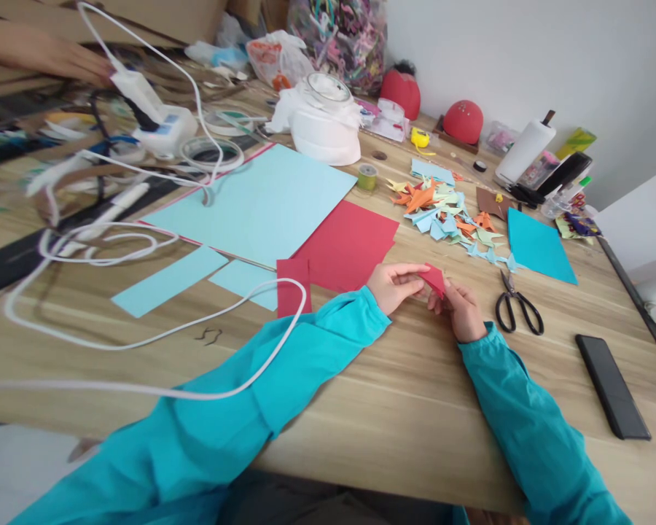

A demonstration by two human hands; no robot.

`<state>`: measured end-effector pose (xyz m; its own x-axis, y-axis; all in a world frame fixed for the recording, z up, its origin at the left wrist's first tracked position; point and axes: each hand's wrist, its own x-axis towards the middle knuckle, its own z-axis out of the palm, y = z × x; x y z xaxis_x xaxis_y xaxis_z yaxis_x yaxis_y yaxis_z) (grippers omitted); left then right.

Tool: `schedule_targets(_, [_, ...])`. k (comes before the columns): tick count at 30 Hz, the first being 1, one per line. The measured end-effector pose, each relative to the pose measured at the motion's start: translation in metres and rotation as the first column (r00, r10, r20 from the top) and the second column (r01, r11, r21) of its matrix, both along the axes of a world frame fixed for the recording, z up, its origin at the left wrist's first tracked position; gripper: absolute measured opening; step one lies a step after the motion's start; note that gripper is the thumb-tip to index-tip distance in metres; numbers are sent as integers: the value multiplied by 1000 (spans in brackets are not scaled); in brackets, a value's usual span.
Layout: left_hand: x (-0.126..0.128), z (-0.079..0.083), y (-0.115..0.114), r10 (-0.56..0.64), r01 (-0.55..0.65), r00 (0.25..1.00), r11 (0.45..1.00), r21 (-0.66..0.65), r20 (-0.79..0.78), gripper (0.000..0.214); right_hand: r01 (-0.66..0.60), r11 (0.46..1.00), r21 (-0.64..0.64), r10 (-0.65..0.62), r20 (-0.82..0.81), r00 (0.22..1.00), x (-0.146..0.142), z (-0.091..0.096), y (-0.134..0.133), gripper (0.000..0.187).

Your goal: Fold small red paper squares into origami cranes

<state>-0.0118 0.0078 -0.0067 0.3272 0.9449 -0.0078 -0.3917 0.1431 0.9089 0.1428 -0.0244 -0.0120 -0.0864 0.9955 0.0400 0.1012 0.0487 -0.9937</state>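
Observation:
Between both hands, just above the table, is a small folded piece of red paper. My left hand pinches its left side between thumb and fingers. At its right edge my right hand grips it, the fingers curled beneath and partly hidden. Red sheets lie behind my left hand, and a narrower red strip is nearer my left sleeve. Beyond the hands spreads a pile of folded paper shapes in orange, light blue and pale green. Black-handled scissors rest to the right of my right hand.
A white cable loops over the left side and across my left sleeve. Light blue sheets cover the middle left. A black phone lies at right. Another person's hand reaches toward a power adapter.

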Motion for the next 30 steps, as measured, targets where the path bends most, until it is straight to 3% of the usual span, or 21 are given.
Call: schedule_targets(30, [-1,3,1,45,-44,998,999,18,-42,17,-54,998,15,54,33,998,-2,2,-2,25])
